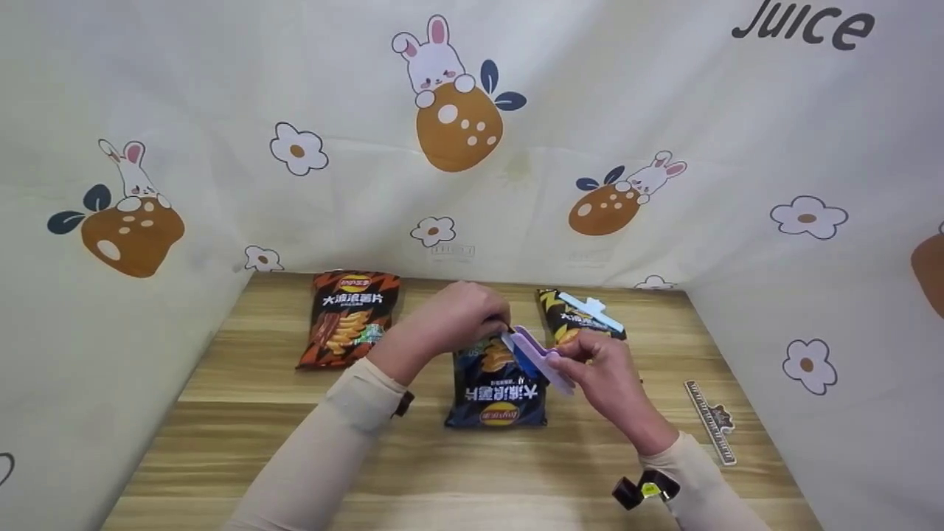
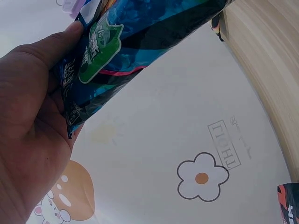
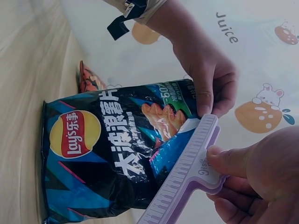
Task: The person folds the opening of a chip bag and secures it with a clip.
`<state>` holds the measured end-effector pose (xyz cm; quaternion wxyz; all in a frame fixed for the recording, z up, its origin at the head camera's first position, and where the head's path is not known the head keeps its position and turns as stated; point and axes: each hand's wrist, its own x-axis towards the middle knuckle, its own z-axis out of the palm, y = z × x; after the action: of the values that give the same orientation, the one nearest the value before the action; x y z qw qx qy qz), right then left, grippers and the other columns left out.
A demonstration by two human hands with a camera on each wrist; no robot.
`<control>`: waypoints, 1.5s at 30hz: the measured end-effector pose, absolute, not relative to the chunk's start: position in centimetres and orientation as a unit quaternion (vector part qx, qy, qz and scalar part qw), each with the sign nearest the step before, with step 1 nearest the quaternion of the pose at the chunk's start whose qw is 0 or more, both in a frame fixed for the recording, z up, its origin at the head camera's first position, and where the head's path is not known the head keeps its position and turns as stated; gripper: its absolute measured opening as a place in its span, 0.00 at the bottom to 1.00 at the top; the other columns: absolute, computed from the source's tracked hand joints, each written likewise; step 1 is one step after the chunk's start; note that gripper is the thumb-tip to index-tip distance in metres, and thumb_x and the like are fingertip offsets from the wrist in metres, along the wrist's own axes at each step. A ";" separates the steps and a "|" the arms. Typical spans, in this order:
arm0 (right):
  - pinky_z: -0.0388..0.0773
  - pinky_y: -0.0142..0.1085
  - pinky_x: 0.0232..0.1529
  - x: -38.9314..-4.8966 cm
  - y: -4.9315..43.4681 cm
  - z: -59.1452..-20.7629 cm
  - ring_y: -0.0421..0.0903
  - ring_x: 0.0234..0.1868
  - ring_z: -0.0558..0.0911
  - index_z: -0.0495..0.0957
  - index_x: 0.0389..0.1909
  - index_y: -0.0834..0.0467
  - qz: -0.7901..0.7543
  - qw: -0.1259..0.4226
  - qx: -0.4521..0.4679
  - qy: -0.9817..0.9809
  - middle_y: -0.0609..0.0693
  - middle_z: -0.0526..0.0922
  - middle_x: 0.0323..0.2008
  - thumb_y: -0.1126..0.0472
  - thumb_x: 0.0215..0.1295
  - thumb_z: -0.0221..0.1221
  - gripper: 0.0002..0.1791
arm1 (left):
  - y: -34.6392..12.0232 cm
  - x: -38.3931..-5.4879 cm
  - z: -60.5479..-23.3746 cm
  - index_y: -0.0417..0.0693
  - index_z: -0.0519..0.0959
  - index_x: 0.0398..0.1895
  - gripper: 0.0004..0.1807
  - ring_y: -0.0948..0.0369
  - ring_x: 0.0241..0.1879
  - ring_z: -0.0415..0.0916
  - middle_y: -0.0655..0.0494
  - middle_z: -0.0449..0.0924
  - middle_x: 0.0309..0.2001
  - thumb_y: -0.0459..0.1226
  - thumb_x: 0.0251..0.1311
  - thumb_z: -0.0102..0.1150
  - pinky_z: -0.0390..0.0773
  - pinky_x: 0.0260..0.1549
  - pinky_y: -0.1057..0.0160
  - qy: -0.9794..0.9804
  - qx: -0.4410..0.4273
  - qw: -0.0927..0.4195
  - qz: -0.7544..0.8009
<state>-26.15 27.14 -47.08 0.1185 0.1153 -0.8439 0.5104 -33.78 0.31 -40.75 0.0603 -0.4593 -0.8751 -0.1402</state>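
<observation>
A dark blue bag of Lay's chips [image 1: 495, 402] stands at the middle of the table, its printing upside down in the head view. My left hand [image 1: 461, 318] pinches its folded end at one corner; in the left wrist view, the thumb of that hand [image 2: 32, 102] presses on the blue film. My right hand [image 1: 613, 377] pinches the handle of a long purple bag clip [image 3: 180, 179] between thumb and fingers. The clip lies slanted along the folded end of the bag [image 3: 79, 172]. Whether its bars grip the film cannot be told.
A red-and-black chip bag [image 1: 350, 321] lies at the back left. Behind my right hand is a yellow-and-black chip bag [image 1: 549, 306] with a light blue clip [image 1: 592, 311] across it. Another ruler-marked clip [image 1: 712, 424] lies at the right. Printed cloth walls surround the table.
</observation>
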 end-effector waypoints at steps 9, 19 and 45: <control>0.85 0.32 0.32 -26.2 27.0 -47.3 0.45 0.34 0.85 0.89 0.32 0.56 0.500 0.120 0.109 -0.851 0.48 0.89 0.32 0.71 0.61 0.78 0.09 | 0.4 -33.8 -40.8 0.49 0.90 0.45 0.06 0.57 0.41 0.87 0.56 0.90 0.42 0.40 0.79 0.67 0.87 0.47 0.53 -0.878 -0.454 0.059 -0.137; 0.86 0.33 0.32 -26.6 26.9 -47.6 0.45 0.33 0.86 0.88 0.30 0.56 0.511 0.107 0.119 -0.844 0.49 0.89 0.33 0.71 0.62 0.78 0.10 | 0.5 -33.8 -40.7 0.49 0.89 0.46 0.07 0.57 0.41 0.86 0.57 0.90 0.42 0.41 0.79 0.67 0.87 0.47 0.54 -0.879 -0.453 0.055 -0.135; 0.82 0.33 0.36 -27.6 27.0 -48.4 0.48 0.36 0.84 0.88 0.39 0.57 0.522 0.094 0.124 -0.838 0.50 0.91 0.39 0.67 0.64 0.79 0.09 | 0.4 -34.2 -41.0 0.47 0.91 0.47 0.06 0.56 0.44 0.88 0.54 0.92 0.43 0.38 0.78 0.68 0.88 0.48 0.55 -0.873 -0.453 0.041 -0.176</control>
<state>-27.63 27.02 -48.43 0.0937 0.1244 -0.8385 0.5222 -34.21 0.37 -41.04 0.0409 -0.4532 -0.8728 -0.1764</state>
